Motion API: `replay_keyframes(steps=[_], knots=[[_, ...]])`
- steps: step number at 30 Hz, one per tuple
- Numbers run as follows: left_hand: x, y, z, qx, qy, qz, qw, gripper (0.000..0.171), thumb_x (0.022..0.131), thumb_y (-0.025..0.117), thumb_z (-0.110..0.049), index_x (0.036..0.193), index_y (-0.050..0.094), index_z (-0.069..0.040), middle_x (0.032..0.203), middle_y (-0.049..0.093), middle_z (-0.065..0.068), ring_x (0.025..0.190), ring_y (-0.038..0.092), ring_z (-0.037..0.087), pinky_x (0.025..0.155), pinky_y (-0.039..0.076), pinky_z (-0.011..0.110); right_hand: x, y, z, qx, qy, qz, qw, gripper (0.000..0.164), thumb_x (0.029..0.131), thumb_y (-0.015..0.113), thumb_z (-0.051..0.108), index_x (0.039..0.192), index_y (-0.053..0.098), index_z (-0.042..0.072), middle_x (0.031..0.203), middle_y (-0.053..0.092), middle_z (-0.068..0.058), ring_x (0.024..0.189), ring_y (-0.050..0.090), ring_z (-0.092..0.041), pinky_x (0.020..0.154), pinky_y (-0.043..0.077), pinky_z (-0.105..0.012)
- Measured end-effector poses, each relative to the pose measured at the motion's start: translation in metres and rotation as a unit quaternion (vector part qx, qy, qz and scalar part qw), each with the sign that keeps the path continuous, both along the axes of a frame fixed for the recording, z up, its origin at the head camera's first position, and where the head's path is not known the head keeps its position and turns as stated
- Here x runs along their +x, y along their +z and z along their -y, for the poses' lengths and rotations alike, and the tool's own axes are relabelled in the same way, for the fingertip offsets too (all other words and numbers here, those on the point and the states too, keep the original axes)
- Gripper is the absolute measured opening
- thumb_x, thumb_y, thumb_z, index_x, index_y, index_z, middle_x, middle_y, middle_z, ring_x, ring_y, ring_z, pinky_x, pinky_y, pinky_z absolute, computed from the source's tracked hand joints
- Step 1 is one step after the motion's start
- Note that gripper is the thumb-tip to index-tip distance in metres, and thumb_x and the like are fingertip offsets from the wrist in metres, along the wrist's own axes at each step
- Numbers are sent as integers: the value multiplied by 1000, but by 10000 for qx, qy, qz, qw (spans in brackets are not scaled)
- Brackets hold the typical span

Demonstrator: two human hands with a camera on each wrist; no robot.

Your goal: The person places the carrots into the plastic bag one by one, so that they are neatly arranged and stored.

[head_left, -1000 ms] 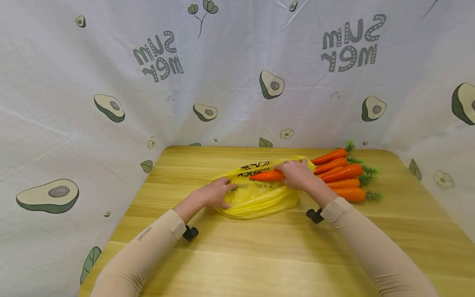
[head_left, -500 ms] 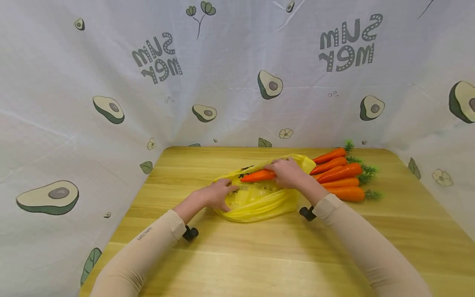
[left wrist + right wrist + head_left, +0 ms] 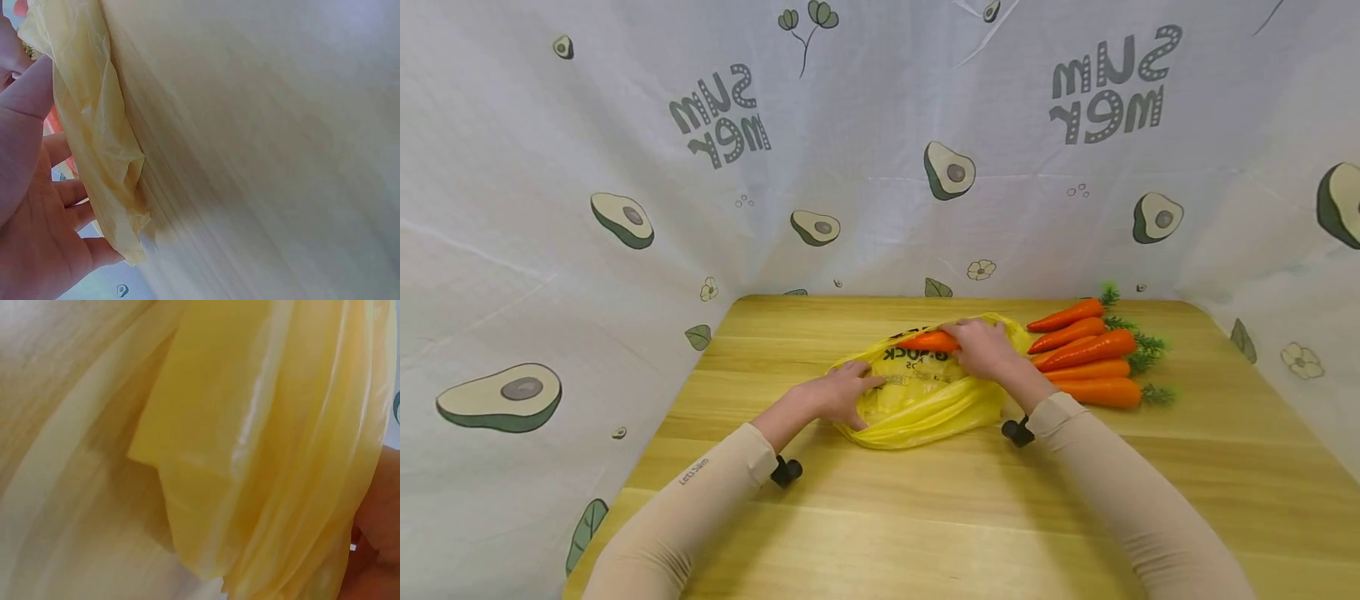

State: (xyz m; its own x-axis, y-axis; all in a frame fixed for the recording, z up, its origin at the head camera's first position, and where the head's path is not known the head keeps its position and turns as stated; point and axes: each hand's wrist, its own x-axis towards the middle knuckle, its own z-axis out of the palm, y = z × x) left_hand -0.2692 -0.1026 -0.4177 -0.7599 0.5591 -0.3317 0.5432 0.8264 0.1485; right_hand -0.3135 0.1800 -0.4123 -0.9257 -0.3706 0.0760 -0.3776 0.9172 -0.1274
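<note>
A crumpled yellow plastic bag [image 3: 925,421] with dark print lies on the table, its mouth spread wide. My left hand [image 3: 841,392] rests at the left end of the mouth, thumb and fingers spread against the plastic. The left wrist view shows those fingers [image 3: 70,190] extended along the bag's rim. Over the bag's far side my right hand [image 3: 987,346] grips an orange carrot [image 3: 931,341], which points left inside the mouth; the hand covers its other end. In the right wrist view, yellow folds [image 3: 269,456] hide most of that hand.
Several more carrots with green tops [image 3: 1093,348] lie in a heap right of the bag, their tips toward it. A wooden table [image 3: 880,525] carries everything. Behind it hangs a white curtain [image 3: 880,150] printed with avocados.
My right hand has moved left with the carrot, then slightly back toward the bag's far rim. The left hand stays in the same place.
</note>
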Motion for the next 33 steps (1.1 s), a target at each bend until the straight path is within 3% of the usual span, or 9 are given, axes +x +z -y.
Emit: replay_keyframes(steps=[5, 11, 20, 33], knots=[[-1, -1, 1, 62, -24, -23, 10000, 88, 86, 79, -42, 159, 32, -27, 165, 23, 14, 153, 21, 34, 121, 24, 58, -1, -2, -2, 63, 4, -11, 10000, 51, 94, 66, 10, 144, 56, 11, 141, 61, -16, 126, 58, -41, 99, 41, -73], [0, 3, 3, 57, -34, -24, 10000, 88, 86, 79, -43, 159, 33, -27, 165, 23, 14, 153, 21, 34, 121, 24, 58, -2, -1, 2, 67, 744, -26, 9972, 51, 93, 69, 11, 143, 57, 11, 137, 64, -15, 117, 64, -36, 94, 53, -51], [-2, 2, 4, 29, -121, -11, 9999, 86, 86, 78, -45, 158, 35, -28, 164, 25, 13, 153, 21, 33, 121, 24, 59, -5, -4, 3, -143, 721, 419, 9964, 48, 94, 69, 14, 140, 55, 8, 124, 68, -17, 96, 64, -28, 86, 53, -49], [-3, 5, 7, -10, -204, -60, 9998, 86, 85, 80, -43, 158, 37, -27, 164, 27, 12, 153, 22, 32, 121, 19, 62, -11, -3, -4, -276, 680, 852, 9937, 53, 97, 66, 18, 147, 51, 8, 141, 58, -22, 121, 59, -37, 100, 49, -54]])
